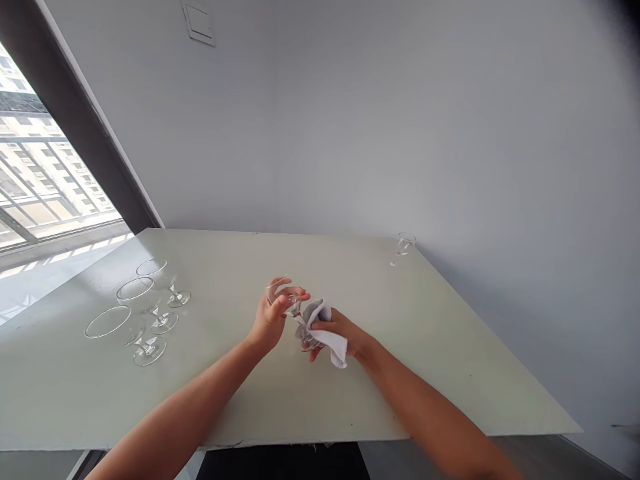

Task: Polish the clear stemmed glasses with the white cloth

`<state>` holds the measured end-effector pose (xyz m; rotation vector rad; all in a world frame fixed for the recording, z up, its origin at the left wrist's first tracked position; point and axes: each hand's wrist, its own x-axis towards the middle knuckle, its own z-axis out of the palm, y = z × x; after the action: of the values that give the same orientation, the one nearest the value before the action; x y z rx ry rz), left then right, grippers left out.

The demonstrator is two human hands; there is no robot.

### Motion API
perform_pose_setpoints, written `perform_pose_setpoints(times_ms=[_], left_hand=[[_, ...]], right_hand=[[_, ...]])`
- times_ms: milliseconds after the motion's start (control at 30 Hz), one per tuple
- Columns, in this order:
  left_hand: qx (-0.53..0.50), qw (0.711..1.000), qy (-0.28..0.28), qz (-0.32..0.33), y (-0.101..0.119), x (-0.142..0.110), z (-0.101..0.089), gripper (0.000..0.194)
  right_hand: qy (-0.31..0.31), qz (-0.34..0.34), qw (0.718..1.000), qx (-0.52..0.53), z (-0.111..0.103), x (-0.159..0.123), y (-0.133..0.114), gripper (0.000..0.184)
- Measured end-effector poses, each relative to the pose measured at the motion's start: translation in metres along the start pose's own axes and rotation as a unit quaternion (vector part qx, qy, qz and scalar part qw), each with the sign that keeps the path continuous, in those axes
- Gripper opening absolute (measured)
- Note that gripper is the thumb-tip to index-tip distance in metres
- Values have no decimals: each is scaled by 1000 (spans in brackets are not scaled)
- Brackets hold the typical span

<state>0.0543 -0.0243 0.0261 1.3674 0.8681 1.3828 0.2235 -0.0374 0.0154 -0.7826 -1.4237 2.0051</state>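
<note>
Near the middle of the table, my left hand (271,313) is wrapped round the bowl of a clear stemmed glass (294,305), which is held tilted above the tabletop. My right hand (345,331) grips a pale grey-white cloth (327,333) pressed around the foot and lower stem of the same glass. One end of the cloth hangs loose below the right fingers. The cloth and fingers hide much of the stem and part of the foot.
On the left of the pale table (225,407) stand three stemmed glasses: a front one (149,351), a middle one (163,321) and a rear one (179,297). Another small glass (404,245) stands at the far right corner. Walls border the table behind and right; a window (45,160) is left.
</note>
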Motion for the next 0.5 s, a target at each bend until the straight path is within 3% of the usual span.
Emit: perform_pose_setpoints(times_ms=[133, 267, 333, 400, 467, 500], left_hand=[[-69, 995, 72, 1, -1, 0, -1, 45], [-26, 988, 102, 109, -7, -2, 3, 48], [-7, 982, 104, 157, -9, 0, 1, 51], [21, 973, 118, 195, -9, 4, -4, 51], [44, 959, 144, 241, -7, 10, -12, 52], [57, 950, 156, 263, -6, 12, -16, 53]], right_hand=[[20, -19, 974, 226, 13, 15, 12, 39], [63, -31, 966, 248, 28, 24, 22, 52], [66, -12, 983, 173, 31, 21, 23, 56], [71, 12, 997, 18, 29, 16, 22, 59], [102, -4, 974, -202, 22, 8, 17, 58], [128, -28, 941, -312, 18, 4, 13, 55]])
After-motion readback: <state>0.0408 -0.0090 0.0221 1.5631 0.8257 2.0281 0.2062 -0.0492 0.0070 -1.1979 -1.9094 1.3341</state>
